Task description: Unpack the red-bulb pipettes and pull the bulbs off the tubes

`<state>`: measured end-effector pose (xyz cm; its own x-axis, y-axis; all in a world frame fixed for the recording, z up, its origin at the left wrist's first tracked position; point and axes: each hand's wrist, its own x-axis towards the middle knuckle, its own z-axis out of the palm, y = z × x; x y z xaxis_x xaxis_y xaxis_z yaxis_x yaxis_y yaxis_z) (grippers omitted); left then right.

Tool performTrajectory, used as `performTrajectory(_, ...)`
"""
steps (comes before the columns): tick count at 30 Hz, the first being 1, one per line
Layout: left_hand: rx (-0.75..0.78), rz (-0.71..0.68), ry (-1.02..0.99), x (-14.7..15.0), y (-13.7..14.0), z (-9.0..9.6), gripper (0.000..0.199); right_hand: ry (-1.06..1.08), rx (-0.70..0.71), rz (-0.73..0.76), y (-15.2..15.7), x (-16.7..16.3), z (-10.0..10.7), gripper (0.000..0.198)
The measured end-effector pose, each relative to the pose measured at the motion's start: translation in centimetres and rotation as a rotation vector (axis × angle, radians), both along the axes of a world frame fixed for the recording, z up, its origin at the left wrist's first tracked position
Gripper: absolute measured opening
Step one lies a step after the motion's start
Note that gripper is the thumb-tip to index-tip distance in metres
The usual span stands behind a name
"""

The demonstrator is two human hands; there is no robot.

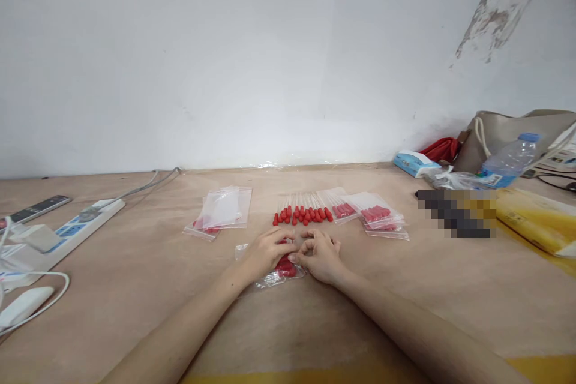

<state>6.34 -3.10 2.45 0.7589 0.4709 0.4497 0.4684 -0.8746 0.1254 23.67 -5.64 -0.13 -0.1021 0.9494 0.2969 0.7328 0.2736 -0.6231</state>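
A clear plastic bag (269, 279) with red rubber bulbs (286, 267) in it lies on the table in front of me. My left hand (270, 249) rests over this bag with its fingers bent around the upper edge. My right hand (318, 255) is at the bag's right side, thumb and fingertips drawn together close to the red bulbs; what they pinch is hidden. Just beyond both hands, a row of glass droppers (306, 215) lies with red bulbs towards me and thin clear tubes pointing at the wall.
Zip bags (227, 207) are stacked on the left, with red pieces under them. Filled zip bags (380, 216) of red-bulbed droppers lie right of the row. A power strip (90, 228) stands at far left; a tissue pack (414, 163) and water bottle (510, 159) are at right.
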Motion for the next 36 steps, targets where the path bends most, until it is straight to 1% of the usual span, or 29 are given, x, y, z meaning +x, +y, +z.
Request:
performTrajectory(3, 0.033, -0.018, -0.010, 0.1, 0.1, -0.3, 0.024, -0.014, 0.031, -0.003, 0.0, -0.1, 0.0, 0.030)
performTrajectory(7, 0.060, -0.011, -0.016, 0.0, 0.4, -0.8, 0.028, 0.014, 0.027, -0.031, 0.2, -0.1, -0.3, 0.031)
performTrajectory(11, 0.084, 0.020, 0.011, -0.3, 0.4, -0.9, 0.028, 0.038, -0.011, -0.037, 0.3, 0.0, -0.5, 0.029)
performTrajectory(13, 0.089, 0.027, 0.019, -0.5, 0.3, -1.0, 0.027, 0.042, -0.005, -0.019, 0.2, 0.2, -0.5, 0.022)
performTrajectory(15, 0.088, 0.043, 0.020, -0.6, 0.3, -1.1, 0.027, 0.036, 0.073, 0.036, 0.1, 0.6, -0.4, 0.008)
performTrajectory(16, 0.085, 0.050, 0.019, -0.7, 0.3, -1.1, 0.027, 0.019, 0.137, 0.079, 0.2, 0.8, -0.3, 0.012)
performTrajectory(18, 0.077, 0.059, 0.018, -0.7, 0.3, -1.1, 0.026, -0.051, 0.284, 0.180, 0.3, 1.3, -0.2, 0.027)
performTrajectory(20, 0.073, 0.067, 0.011, -0.8, 0.3, -1.0, 0.025, -0.133, 0.421, 0.249, 0.5, 1.6, 0.0, 0.026)
performTrajectory(23, 0.070, 0.059, -0.007, -0.8, 0.2, -1.0, 0.024, -0.201, 0.594, 0.257, 0.9, 1.6, 0.1, 0.016)
performTrajectory(25, 0.070, 0.045, -0.023, -0.8, 0.1, -1.0, 0.023, -0.224, 0.688, 0.243, 1.1, 1.4, 0.1, 0.014)
performTrajectory(28, 0.087, 0.032, -0.059, -0.7, -0.1, -1.2, 0.022, -0.247, 0.779, 0.234, 1.4, 1.1, -0.2, 0.015)
performTrajectory(32, 0.131, 0.018, -0.058, -0.7, -0.3, -1.4, 0.020, -0.249, 0.899, 0.267, 1.8, 1.3, -0.4, 0.012)
performTrajectory(36, 0.132, 0.000, -0.072, -0.6, -0.4, -1.3, 0.020, -0.297, 0.983, 0.358, 2.0, 1.6, -0.3, 0.006)
